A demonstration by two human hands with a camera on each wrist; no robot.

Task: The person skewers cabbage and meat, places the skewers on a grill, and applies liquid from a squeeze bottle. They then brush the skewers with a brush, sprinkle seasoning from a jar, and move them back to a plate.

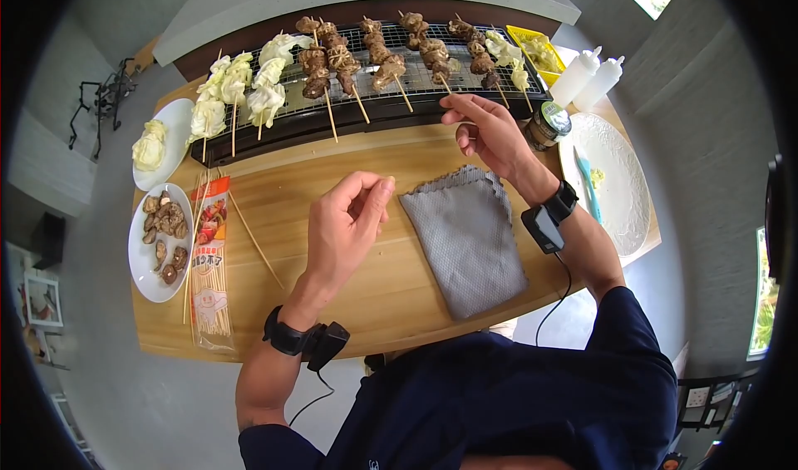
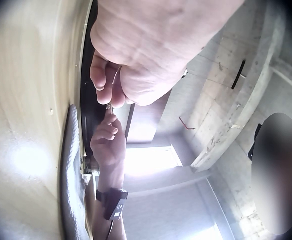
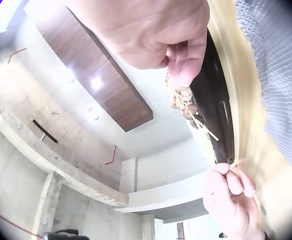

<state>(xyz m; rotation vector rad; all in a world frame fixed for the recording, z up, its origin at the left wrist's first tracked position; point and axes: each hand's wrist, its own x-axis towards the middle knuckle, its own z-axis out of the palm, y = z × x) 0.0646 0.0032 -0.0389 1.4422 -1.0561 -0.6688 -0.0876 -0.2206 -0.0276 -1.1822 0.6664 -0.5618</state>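
My right hand reaches to the near edge of the black grill. Its thumb and fingertips pinch the bare stick end of a meat skewer lying on the mesh. In the right wrist view, browned meat shows just beyond those fingertips. Over the middle of the wooden table, my left hand hovers with fingers loosely bent and thumb against the index finger; nothing shows in it. Other meat skewers lie in a row, flanked by cabbage skewers on the left and more cabbage on the right.
A folded grey cloth lies between my forearms. On the left are a plate of cabbage, a plate of mushrooms and a skewer packet. Rightward stand a spice jar, white squeeze bottles, a yellow tray and a white plate.
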